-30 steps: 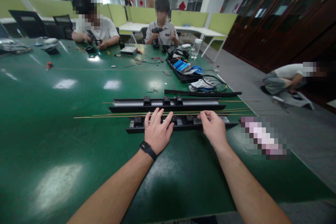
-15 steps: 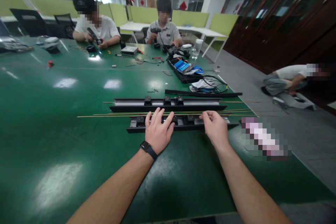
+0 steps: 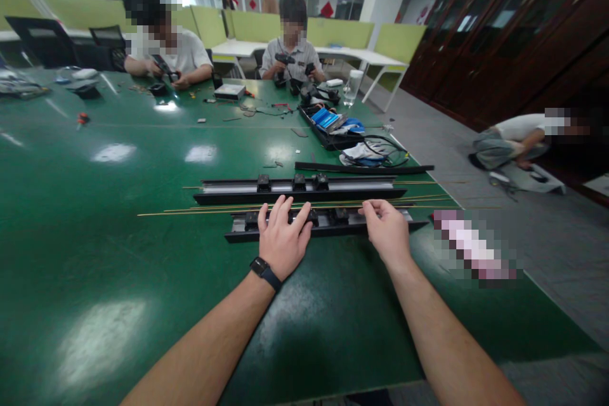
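Observation:
My left hand (image 3: 284, 235), wearing a dark watch, lies with fingers spread over the near black rail (image 3: 328, 233) and the thin rods beside it. Several black blocks sit in that rail's channel, one block (image 3: 340, 215) showing between my hands. Thumb and forefinger of my right hand (image 3: 387, 228) are pinched together on a thin brass-coloured rod (image 3: 209, 210) above the rail's right part. Several such rods run lengthwise between the two rails, and my fingers cover part of them. Behind lies the far black rail (image 3: 238, 193), also carrying black blocks.
A black strip (image 3: 361, 168) lies beyond the rails. Behind it are a black tray (image 3: 328, 136) of parts, cables and a clear bottle (image 3: 352, 87). Two people sit across the green table (image 3: 157, 254), one holding a drill (image 3: 284, 59). Another person (image 3: 514, 139) crouches on the floor at right.
The view has shifted slightly right. Both my hands keep nearly the same place on the rail and rod. The person with the drill has raised a hand holding a small dark object.

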{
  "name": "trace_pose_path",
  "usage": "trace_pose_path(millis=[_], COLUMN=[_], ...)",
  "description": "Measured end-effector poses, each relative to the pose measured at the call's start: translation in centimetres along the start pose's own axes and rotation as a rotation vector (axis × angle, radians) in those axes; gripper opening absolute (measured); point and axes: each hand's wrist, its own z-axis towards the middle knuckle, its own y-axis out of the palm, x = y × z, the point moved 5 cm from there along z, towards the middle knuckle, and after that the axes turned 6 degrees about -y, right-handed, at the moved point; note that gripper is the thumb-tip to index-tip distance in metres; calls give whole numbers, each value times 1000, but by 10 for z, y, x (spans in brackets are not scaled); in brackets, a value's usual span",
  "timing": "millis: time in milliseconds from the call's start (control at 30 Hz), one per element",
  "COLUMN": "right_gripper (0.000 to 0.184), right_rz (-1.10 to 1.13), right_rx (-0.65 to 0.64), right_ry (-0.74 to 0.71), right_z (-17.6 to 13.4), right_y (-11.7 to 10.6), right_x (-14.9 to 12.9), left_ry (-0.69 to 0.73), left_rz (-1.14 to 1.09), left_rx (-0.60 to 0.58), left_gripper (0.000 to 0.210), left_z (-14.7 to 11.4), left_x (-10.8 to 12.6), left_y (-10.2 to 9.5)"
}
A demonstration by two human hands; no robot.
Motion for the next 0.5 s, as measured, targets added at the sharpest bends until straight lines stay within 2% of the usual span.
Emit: trace_pose_path(millis=[167,500], right_gripper=[38,30], right_rz=[38,26], right_rx=[-46,-34], right_ry=[-31,-17], right_z=[-3,-2], right_y=[5,3], right_x=[-9,-10], left_ry=[6,16], left_rz=[-6,31], left_rx=[10,-13], left_gripper=[42,40], left_z=[0,0], left_x=[0,1], left_y=[0,0])
